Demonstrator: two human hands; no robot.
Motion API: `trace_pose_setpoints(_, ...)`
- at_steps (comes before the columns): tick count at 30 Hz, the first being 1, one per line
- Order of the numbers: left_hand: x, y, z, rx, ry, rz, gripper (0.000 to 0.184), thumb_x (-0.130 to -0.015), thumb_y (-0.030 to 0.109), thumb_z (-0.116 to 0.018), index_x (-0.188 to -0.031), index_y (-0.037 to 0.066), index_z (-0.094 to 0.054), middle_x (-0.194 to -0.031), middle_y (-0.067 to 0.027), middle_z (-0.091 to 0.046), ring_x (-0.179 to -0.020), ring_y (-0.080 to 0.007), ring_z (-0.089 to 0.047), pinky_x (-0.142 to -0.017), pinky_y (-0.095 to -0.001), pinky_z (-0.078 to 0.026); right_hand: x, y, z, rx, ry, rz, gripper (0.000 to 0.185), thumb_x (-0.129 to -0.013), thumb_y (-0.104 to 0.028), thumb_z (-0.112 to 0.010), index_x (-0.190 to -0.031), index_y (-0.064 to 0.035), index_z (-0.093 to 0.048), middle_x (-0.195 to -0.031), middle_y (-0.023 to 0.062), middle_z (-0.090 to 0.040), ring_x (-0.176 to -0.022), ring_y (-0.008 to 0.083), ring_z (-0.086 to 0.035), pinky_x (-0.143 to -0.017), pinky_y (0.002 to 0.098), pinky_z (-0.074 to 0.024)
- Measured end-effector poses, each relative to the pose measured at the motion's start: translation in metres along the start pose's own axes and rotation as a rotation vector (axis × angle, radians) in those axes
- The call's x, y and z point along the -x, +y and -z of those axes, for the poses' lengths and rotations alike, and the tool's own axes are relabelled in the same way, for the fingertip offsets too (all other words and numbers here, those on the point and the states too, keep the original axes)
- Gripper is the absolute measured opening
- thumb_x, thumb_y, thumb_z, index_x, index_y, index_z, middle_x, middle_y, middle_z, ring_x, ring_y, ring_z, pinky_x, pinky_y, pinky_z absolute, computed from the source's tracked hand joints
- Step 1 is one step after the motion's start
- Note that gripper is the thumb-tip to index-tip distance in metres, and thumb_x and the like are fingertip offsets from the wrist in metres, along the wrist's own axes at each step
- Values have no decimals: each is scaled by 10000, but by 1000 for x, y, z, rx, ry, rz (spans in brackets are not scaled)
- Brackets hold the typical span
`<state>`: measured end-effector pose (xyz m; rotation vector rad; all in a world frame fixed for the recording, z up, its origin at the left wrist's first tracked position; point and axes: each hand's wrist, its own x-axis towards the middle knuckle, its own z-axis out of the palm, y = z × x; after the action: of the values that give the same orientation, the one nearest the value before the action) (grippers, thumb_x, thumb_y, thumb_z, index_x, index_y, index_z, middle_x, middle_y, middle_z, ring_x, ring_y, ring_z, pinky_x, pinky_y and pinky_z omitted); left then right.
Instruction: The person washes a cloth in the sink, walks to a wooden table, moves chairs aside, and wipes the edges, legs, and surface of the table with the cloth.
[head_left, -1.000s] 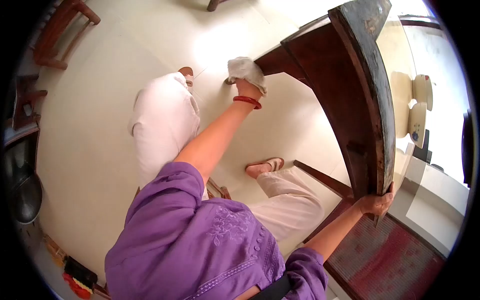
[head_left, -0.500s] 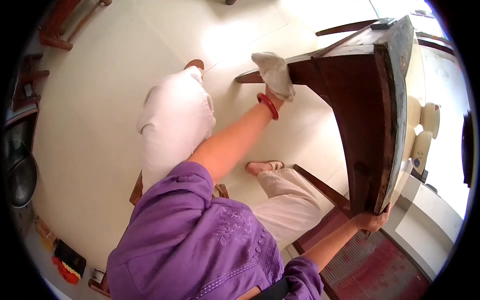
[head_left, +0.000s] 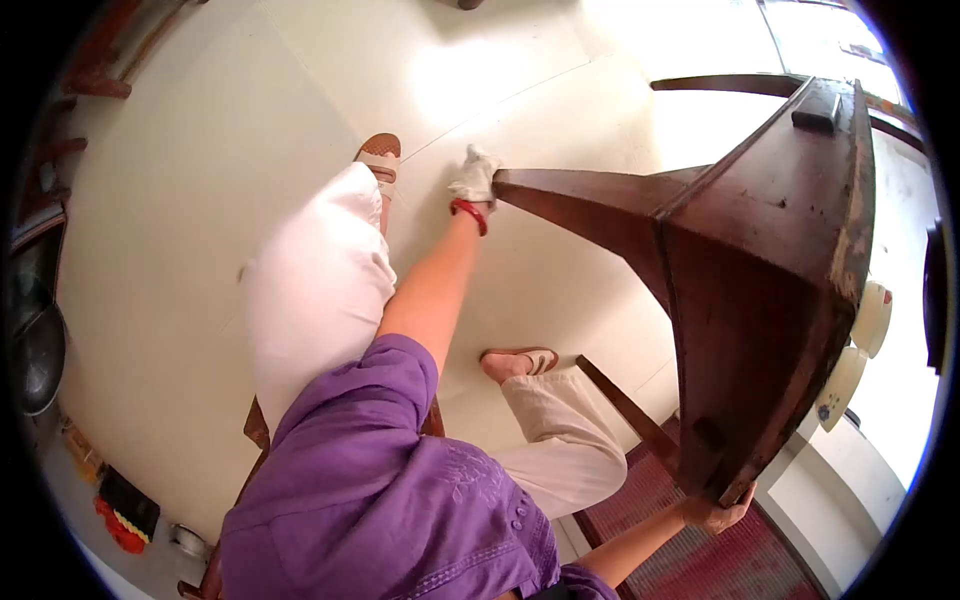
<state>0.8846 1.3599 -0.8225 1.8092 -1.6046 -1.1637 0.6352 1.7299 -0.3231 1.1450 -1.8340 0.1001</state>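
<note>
Head view: we see a dark wooden table tipped over on our right side, its tapering legs reaching leftward and its corner turned toward us. Our left hand, with a red bracelet at its wrist, holds a pale cloth against the tip of the nearest long leg. Our right hand has its fingers curled round the table's lower corner, just above a reddish ribbed mat. Beyond the cloth, pale tiled floor stretches well over to wooden furniture at the left edge, so the left hand has room on that side; inward, our knee and a sandal lie near the forearm. The right hand is more closely bounded, between the mat and a white ledge, and another table leg slants down near our other foot. The cloth covers the left fingers, and we cannot tell how tightly they press. Part of the right hand's grip is behind the wood. The tabletop faces away from us, pale rounded objects are partly blocked by its edge, and the dark lens border cuts off a black rounded thing at left.
</note>
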Motion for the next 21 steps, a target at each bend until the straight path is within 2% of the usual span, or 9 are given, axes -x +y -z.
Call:
trace_pose_setpoints(3, -5, -8, 27, -443, 173, -131, 191, -791, 185, -538, -811, 19, -630, -1007, -182, -584, -769, -358, -615, -680, -430, -509, 5, 1, -2, -219, -4, -275, 613, -993, -393, -263, -1080, 90, -630, -1099, 209, -644, -949, 298, -658, -817, 423, -564)
trace_pose_setpoints(7, -20, -62, -1, -169, 63, 133, 282, -814, 252, -530, -855, -12, -619, -1000, -205, -602, -896, -365, -599, -748, -463, -493, -3, -19, -3, -472, 64, -565, 578, -983, -364, -291, -1091, 102, -615, -1110, 234, -626, -976, 312, -643, -827, 446, -559)
trace_pose_setpoints(8, -12, -77, -24, -364, 565, -127, 276, -832, 265, -519, -874, 2, -590, -968, -212, -601, -919, -360, -581, -744, -450, -483, -5, -24, -3, -498, 95, -616, 575, -981, -364, -296, -1094, 103, -612, -1107, 235, -626, -978, 315, -640, -826, 445, -559)
trace_pose_setpoints(11, -11, -118, -90, -324, 676, -181, 284, -864, 288, -511, -931, 16, -560, -990, -197, -600, -931, -344, -569, -779, -429, -470, 1, -18, 1, -333, 97, -525, 563, -977, -359, -306, -1106, 101, -604, -1103, 237, -625, -969, 318, -640, -823, 434, -559)
trace_pose_setpoints(12, -8, -79, -52, -489, -97, 75, 295, -899, 336, -495, -1003, 63, -537, -1005, -133, -597, -927, -292, -554, -816, -380, -458, 2, -13, 3, -238, 84, -450, 559, -976, -357, -308, -1111, 100, -601, -1102, 237, -624, -963, 319, -641, -822, 429, -559)
trace_pose_setpoints(15, 1, -47, -68, 1506, 15, 1006, 304, -905, 387, -477, -1033, 117, -532, -977, -32, -581, -928, -230, -538, -824, -341, -441, 9, 7, 7, 95, 0, -133, 561, -979, -353, -295, -1121, 100, -595, -1106, 230, -625, -954, 318, -641, -813, 431, -560)
trace_pose_setpoints(16, 8, -44, -90, 1346, 230, 883, 312, -888, 431, -486, -1048, 165, -521, -976, 19, -544, -926, -174, -513, -807, -323, -434, 5, 2, 6, -49, 15, -283, 566, -981, -355, -287, -1128, 97, -593, -1108, 227, -625, -958, 319, -640, -807, 432, -562)
trace_pose_setpoints(18, 1, -76, -142, 1395, 319, 787, 337, -878, 451, -505, -1052, 163, -520, -989, 18, -546, -940, -164, -509, -810, -327, -434, -3, -18, 6, -344, 40, -586, 574, -985, -360, -271, -1141, 92, -589, -1112, 223, -624, -965, 322, -638, -796, 435, -566)
trace_pose_setpoints(21, -2, -35, -115, 1356, 484, 543, 247, -896, 285, -461, -1038, 93, -526, -955, -15, -556, -886, -178, -515, -768, -325, -446, -8, -24, 8, -240, -6, -424, 594, -988, -374, -250, -1135, 78, -605, -1120, 211, -626, -981, 320, -633, -819, 437, -557)
